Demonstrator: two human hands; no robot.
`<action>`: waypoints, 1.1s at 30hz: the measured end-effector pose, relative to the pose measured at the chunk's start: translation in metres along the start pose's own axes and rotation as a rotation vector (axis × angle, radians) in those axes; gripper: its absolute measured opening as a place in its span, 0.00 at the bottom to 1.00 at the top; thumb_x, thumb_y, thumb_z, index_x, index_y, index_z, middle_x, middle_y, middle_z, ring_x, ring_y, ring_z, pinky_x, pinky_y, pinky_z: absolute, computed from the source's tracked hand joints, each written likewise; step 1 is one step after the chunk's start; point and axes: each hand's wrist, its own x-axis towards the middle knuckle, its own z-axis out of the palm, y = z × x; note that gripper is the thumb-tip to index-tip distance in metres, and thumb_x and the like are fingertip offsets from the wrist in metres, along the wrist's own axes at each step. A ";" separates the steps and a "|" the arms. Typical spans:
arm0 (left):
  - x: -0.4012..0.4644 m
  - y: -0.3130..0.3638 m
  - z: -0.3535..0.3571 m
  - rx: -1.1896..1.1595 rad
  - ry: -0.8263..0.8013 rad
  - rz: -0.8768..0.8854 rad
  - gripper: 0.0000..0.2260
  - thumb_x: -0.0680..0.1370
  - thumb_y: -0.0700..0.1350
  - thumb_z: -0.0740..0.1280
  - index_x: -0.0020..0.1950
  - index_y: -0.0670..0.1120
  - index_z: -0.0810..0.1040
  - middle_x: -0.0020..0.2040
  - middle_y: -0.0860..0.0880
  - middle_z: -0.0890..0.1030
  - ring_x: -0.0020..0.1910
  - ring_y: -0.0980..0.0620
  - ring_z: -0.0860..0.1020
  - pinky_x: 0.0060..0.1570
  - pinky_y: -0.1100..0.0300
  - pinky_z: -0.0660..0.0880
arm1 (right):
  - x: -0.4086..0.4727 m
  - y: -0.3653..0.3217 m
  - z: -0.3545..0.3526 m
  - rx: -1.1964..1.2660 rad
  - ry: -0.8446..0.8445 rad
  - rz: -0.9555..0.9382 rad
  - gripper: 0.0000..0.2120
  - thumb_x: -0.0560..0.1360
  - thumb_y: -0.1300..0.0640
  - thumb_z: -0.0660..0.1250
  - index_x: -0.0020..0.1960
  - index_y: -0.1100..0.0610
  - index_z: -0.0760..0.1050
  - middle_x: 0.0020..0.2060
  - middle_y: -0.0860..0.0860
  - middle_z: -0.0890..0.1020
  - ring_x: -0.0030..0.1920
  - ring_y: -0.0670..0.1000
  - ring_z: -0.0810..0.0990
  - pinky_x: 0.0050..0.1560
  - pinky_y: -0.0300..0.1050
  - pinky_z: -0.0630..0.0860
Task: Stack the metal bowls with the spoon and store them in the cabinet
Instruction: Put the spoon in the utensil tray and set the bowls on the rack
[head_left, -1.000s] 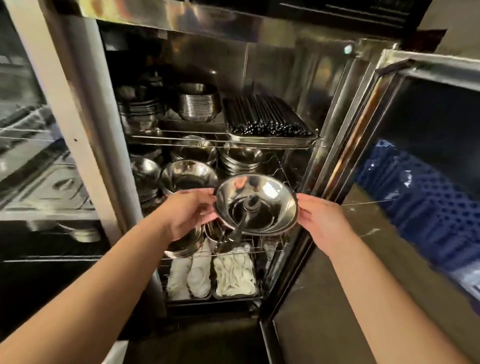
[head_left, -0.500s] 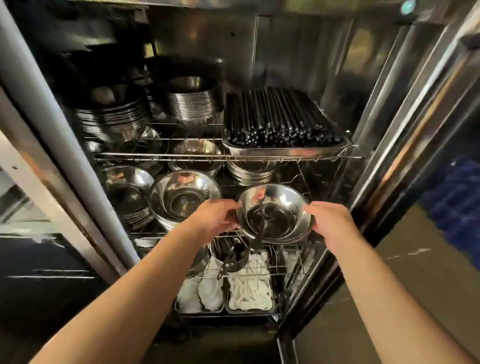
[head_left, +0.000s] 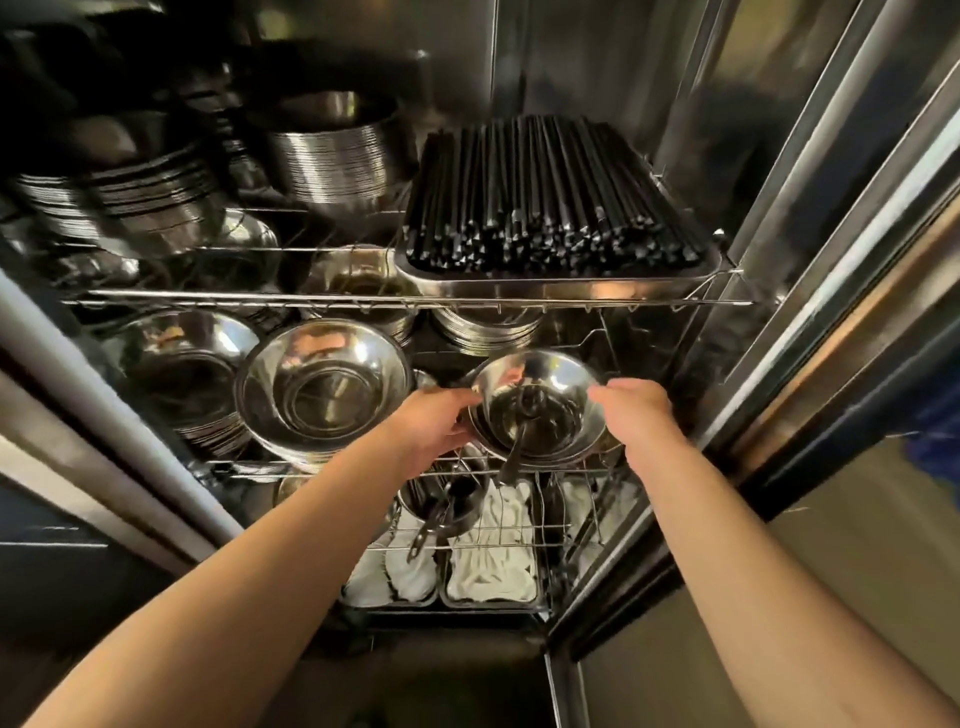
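A stack of shiny metal bowls (head_left: 558, 379) sits at the right of the cabinet's middle wire shelf (head_left: 332, 474). A dark spoon (head_left: 519, 441) lies inside the top bowl, its handle sticking out over the front rim. My left hand (head_left: 434, 428) grips the stack's left rim and my right hand (head_left: 636, 415) grips its right rim. Whether the stack rests on the shelf or hangs just above it I cannot tell.
Larger bowl stacks (head_left: 322, 387) fill the shelf's left and middle. A tray of black chopsticks (head_left: 550, 208) and more bowl stacks (head_left: 332, 150) sit on the upper shelf. White cloths (head_left: 493, 566) and a ladle (head_left: 441, 512) lie in the lower basket. The steel door frame (head_left: 810, 270) stands at right.
Both hands have carried the bowl stack with the spoon forward into the cabinet, onto the middle shelf level. The view has moved closer to the shelves.
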 end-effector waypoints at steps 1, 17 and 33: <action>0.005 -0.001 0.001 -0.011 0.014 -0.006 0.11 0.79 0.39 0.67 0.60 0.38 0.78 0.56 0.41 0.83 0.54 0.47 0.82 0.51 0.56 0.81 | 0.002 0.000 0.002 -0.001 0.006 0.006 0.16 0.75 0.57 0.73 0.61 0.62 0.80 0.57 0.56 0.83 0.46 0.53 0.81 0.50 0.47 0.76; 0.034 -0.020 -0.003 0.197 -0.023 0.055 0.19 0.79 0.47 0.67 0.69 0.43 0.74 0.63 0.44 0.80 0.62 0.46 0.78 0.67 0.49 0.72 | 0.023 0.018 0.022 -0.088 0.067 -0.069 0.28 0.75 0.54 0.72 0.73 0.57 0.70 0.65 0.55 0.77 0.54 0.53 0.76 0.50 0.46 0.75; -0.015 -0.093 -0.073 1.426 0.173 0.560 0.29 0.77 0.58 0.64 0.77 0.52 0.61 0.69 0.47 0.73 0.66 0.45 0.73 0.65 0.50 0.72 | -0.020 0.022 0.053 -0.452 -0.237 -0.430 0.19 0.77 0.49 0.69 0.65 0.56 0.76 0.50 0.50 0.82 0.47 0.50 0.79 0.48 0.45 0.77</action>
